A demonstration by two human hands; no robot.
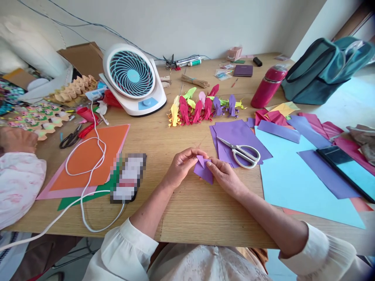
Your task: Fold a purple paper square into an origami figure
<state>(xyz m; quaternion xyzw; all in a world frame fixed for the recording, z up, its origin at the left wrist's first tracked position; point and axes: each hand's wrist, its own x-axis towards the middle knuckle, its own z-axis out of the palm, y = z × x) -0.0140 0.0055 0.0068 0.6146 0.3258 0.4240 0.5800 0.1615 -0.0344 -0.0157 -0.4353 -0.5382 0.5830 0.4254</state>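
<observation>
Between my two hands, above the front of the wooden table, is a small folded piece of purple paper [204, 172]. My left hand [184, 166] pinches its upper left edge. On the other side, my right hand [225, 174] grips its right edge, thumb on top. A triangular flap stands out on the paper's upper part. Just beyond my right hand, white-handled scissors [245, 155] lie on a stack of purple paper sheets [238, 134]. Farther back stands a row of folded paper figures [202, 107] in red, yellow, green, pink and purple.
A white fan [133, 78], a red bottle [268, 88] and a teal bag [319, 74] stand at the back. Left lie orange paper [93, 156] and a phone [129, 177] with a white cable. Light blue paper [287, 183] lies right. Another person's sleeve [22, 187] rests far left.
</observation>
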